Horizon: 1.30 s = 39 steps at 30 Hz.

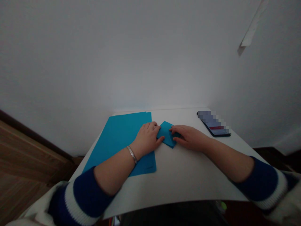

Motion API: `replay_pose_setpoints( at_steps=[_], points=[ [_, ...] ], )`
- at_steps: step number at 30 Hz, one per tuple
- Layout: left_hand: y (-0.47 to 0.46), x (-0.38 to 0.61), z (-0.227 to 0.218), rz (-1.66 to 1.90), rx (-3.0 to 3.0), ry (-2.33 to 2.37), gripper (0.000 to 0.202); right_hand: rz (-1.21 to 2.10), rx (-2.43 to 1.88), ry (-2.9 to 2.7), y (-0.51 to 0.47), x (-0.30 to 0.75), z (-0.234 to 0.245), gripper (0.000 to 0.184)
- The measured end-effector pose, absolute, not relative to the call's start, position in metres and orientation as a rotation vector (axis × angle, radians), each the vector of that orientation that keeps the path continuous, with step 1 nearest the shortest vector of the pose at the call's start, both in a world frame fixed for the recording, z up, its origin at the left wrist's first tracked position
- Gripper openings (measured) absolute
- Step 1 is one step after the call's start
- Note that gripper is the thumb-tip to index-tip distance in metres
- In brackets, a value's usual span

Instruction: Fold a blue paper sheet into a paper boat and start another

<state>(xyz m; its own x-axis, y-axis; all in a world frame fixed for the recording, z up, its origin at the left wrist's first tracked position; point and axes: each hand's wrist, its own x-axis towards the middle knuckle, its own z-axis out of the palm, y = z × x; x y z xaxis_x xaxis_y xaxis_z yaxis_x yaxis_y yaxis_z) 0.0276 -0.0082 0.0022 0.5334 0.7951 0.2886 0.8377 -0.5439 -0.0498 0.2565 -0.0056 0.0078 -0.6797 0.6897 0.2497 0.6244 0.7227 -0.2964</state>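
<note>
A small piece of folded blue paper (166, 133) lies on the white table, its top coming to a point and a crease running down toward its lower right. My left hand (148, 135), with a silver bracelet at the wrist, grips the left side of the paper, thumb along the lower edge and fingers curled. On the other side, my right hand (187, 136) pinches the right edge between fingers and thumb, where the paper looks darker in shadow. Part of my left forearm covers larger blue sheets (122, 131) lying flat to the left.
A phone (214, 124) with its screen lit lies at the table's right side. The white table (183, 175) meets a pale wall at its far edge. Wooden panelling (28, 163) stands at the left, and a paper strip (254, 26) hangs on the wall at upper right.
</note>
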Motion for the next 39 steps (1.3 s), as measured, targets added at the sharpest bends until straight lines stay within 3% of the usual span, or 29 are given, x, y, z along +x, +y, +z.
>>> replay_pose_setpoints(
  at_steps=[11,19,24,27,33,39],
  points=[
    [-0.001,0.028,-0.008,-0.163,-2.794,-1.339,0.06,0.253,-1.01,-2.682,-0.003,0.255,-0.009,0.066],
    [-0.003,0.03,-0.004,-0.23,-2.807,-1.349,0.068,0.305,-1.075,-2.657,-0.004,0.25,-0.006,0.066],
    [-0.003,0.03,-0.002,-0.31,-2.792,-1.32,0.057,0.337,-0.964,-2.614,-0.005,0.253,0.001,0.047],
    [-0.002,0.029,-0.005,-0.31,-2.806,-1.308,0.051,0.39,-0.976,-2.582,-0.005,0.255,0.002,0.053],
    [0.001,0.026,-0.005,-0.193,-2.851,-1.383,0.059,0.439,-0.954,-2.587,-0.005,0.256,0.001,0.065],
    [0.0,0.026,-0.001,-0.234,-2.83,-1.384,0.058,0.419,-0.925,-2.593,-0.005,0.256,-0.001,0.067]
  ],
)
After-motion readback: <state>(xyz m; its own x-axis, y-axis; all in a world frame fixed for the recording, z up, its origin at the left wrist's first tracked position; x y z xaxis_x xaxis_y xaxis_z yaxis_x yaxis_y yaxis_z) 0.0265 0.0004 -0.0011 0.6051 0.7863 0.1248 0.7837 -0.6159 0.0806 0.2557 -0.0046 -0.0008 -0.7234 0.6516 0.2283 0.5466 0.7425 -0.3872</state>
